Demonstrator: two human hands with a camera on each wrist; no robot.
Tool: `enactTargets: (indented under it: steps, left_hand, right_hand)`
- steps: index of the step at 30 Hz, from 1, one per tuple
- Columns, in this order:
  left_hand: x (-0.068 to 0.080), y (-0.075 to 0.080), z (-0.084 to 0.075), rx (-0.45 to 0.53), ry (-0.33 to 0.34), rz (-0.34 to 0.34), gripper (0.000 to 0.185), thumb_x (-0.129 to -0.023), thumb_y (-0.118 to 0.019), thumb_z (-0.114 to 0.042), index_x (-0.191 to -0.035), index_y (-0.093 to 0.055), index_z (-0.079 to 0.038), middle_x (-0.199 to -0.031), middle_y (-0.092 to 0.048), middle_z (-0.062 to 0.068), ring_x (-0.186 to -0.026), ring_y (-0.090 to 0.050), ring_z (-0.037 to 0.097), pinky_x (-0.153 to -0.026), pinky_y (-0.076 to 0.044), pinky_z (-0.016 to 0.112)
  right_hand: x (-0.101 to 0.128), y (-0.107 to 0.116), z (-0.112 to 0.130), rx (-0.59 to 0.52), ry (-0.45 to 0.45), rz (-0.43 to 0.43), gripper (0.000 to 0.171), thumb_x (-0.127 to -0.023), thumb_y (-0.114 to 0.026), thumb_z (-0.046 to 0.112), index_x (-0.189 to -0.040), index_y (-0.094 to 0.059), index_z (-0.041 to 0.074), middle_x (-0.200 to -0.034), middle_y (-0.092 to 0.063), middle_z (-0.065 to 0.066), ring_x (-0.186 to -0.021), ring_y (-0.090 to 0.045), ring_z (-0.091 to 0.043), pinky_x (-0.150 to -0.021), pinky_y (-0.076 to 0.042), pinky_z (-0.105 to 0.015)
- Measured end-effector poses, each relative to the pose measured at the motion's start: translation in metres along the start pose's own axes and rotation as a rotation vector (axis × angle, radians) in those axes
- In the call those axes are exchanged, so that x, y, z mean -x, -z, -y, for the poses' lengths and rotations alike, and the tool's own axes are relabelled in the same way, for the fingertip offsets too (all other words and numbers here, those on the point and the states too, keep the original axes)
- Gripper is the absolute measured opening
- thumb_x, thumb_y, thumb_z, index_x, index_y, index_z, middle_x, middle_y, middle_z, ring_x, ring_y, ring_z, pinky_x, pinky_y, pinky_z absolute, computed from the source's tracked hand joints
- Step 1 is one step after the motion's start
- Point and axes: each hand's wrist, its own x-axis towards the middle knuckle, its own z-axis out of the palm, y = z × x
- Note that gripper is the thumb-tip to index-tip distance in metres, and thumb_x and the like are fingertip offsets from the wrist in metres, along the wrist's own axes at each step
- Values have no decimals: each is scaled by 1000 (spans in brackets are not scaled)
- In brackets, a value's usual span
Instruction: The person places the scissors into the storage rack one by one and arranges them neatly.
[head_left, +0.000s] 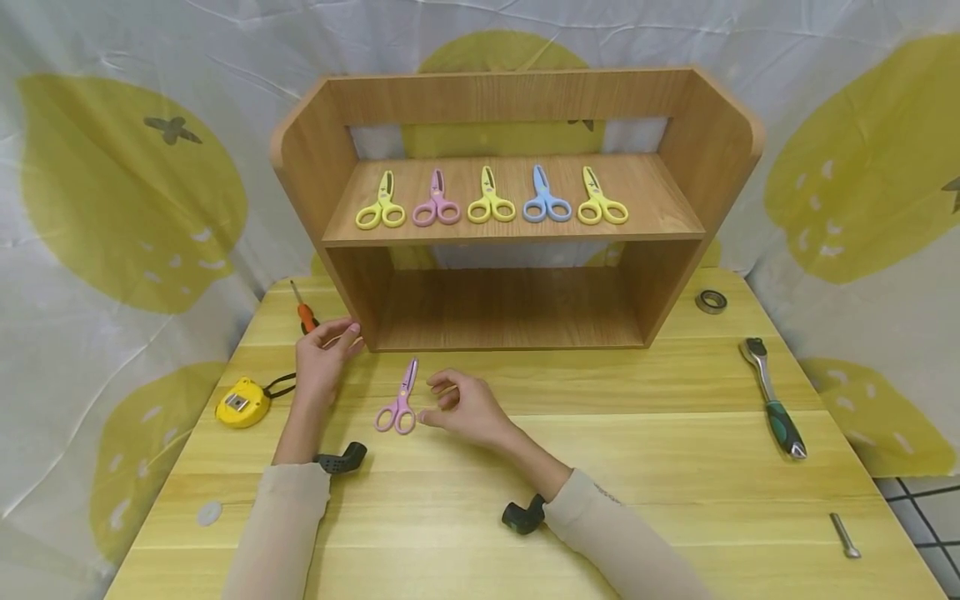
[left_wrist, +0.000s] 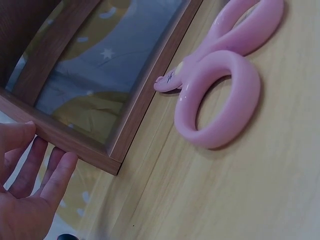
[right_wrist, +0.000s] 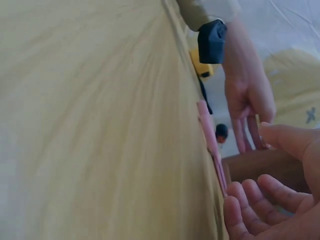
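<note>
My left hand (head_left: 322,354) is at the lower left corner of a wooden shelf unit (head_left: 510,87), its fingertips right at the side panel's front edge. In the left wrist view, the fingers (left_wrist: 59,182) reach that edge fairly straight. Pink scissors (head_left: 403,398) lie on the table between both hands, blades toward the shelf. Just right of their handles is my right hand (head_left: 468,407), holding nothing, its fingers loosely bent and thumb apart. On the upper shelf board is a row of scissors: yellow (head_left: 381,200), pink (head_left: 437,198), yellow (head_left: 491,196), blue (head_left: 546,194) and yellow (head_left: 600,197).
A yellow tape measure (head_left: 243,403) and an orange-handled screwdriver (head_left: 306,317) lie to the left, with a pale disc (head_left: 210,512) nearer the front. On the right are a metal ring (head_left: 711,301), a ratchet wrench (head_left: 774,400) and a bolt (head_left: 845,535). Lemon-print cloth (head_left: 120,192) hangs around the table.
</note>
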Motion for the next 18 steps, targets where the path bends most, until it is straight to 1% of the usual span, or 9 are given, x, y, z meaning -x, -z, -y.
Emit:
enactTargets:
  steps: [4,7,10,14,18]
  left_hand:
    - [-4,2,7,0,3,-8,27,-96,-71,-3,-120,-66,8,-108,-66,4,-102,-72,20,-103,-56,45]
    - [-8,4,13,-3,5,-18,29,-96,-72,-5,-121,-66,7,-109,-66,5,-103,-72,20,-102,-57,43]
    - [-10,4,15,-13,7,-23,31,-96,-73,-7,-122,-65,8,-110,-66,4,-104,-72,20,-102,-58,42]
    - [-8,3,11,-19,15,-12,33,-96,-72,-6,-125,-63,10,-111,-65,4,-105,-71,20,-104,-56,43]
    - [-1,-1,1,-22,22,-8,31,-97,-70,-3,-124,-63,11,-110,-64,6,-105,-71,22,-107,-54,47]
  right_hand:
    - [-4,-13,-1,14,-6,3,54,-84,-89,23,-129,-65,5,-119,-69,-11,-100,-67,-22,-83,-61,-21]
    - [-7,-19,-1,50,-7,-3,56,-81,-91,26,-127,-66,7,-117,-69,-8,-98,-66,-18,-82,-59,-19]
    - [-9,-23,-1,88,-10,-8,58,-80,-92,31,-126,-67,8,-115,-69,-5,-96,-63,-14,-82,-58,-19]
    - [-11,-25,-1,143,-12,-5,57,-80,-92,33,-125,-68,8,-114,-68,-3,-94,-60,-11,-82,-55,-17]
    - [-14,-26,-1,188,-13,2,57,-79,-91,34,-124,-69,8,-113,-67,-2,-94,-58,-11,-81,-54,-17]
